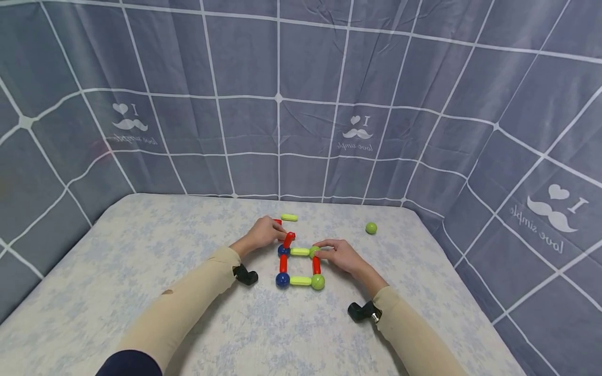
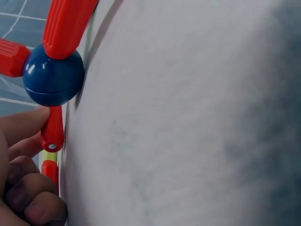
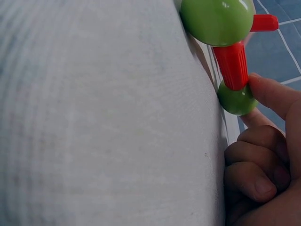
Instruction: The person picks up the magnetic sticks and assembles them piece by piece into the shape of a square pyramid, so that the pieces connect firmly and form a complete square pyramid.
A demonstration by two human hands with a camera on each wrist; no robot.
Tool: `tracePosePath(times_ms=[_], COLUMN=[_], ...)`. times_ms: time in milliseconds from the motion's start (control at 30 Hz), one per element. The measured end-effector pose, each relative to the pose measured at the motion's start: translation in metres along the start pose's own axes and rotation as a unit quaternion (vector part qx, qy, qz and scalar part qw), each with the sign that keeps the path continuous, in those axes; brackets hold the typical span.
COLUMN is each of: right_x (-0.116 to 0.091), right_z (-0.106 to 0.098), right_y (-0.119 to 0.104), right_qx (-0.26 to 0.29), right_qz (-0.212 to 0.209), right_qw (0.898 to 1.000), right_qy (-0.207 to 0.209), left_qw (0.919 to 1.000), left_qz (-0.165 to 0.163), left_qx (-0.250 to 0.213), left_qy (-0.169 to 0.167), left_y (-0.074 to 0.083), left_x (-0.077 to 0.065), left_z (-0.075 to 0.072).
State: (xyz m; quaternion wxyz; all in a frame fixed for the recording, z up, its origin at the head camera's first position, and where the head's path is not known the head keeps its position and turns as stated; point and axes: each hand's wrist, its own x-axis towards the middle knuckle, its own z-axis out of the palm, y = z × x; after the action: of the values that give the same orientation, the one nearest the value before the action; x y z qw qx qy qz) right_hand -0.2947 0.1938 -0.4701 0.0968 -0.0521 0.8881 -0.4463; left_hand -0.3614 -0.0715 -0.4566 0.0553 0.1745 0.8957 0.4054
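Note:
A square of magnetic rods and balls lies before me. Its left corners are a near blue ball [image 1: 282, 280] and a far blue ball [image 1: 282, 251]; on the right are a near green ball [image 1: 317, 282] and a far green ball [image 1: 313, 251]. Red rods [image 1: 283, 263] form the sides, yellow-green rods [image 1: 300, 281] the front and back. Another red rod [image 1: 289, 240] stands up from the far blue ball. My left hand [image 1: 264, 232] pinches a short red rod [image 2: 53, 129] at a blue ball [image 2: 54, 77]. Thumb and forefinger of my right hand [image 1: 345, 255] pinch the far green ball [image 3: 237, 100].
Behind the left hand lie a loose yellow-green rod [image 1: 289, 217] and a partly hidden red rod [image 1: 277, 221]. A loose green ball [image 1: 371, 227] rests at the back right of the patterned tabletop [image 1: 211, 334]. A grey-blue checked curtain [image 1: 310, 125] hangs behind and at the sides.

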Motion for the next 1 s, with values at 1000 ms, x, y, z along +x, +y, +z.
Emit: tracePosePath(times_ms=[1000], right_x=[0.002], right_z=[-0.001], right_y=[0.002], right_qx=[-0.014], right_qz=[-0.009], right_qw=[1.0], right_qy=[0.003], left_qw=[0.9395], left_qz=[-0.126], left_qx=[-0.305], left_qy=[0.093], left_y=[0.001], left_x=[-0.058], left_z=[-0.004])
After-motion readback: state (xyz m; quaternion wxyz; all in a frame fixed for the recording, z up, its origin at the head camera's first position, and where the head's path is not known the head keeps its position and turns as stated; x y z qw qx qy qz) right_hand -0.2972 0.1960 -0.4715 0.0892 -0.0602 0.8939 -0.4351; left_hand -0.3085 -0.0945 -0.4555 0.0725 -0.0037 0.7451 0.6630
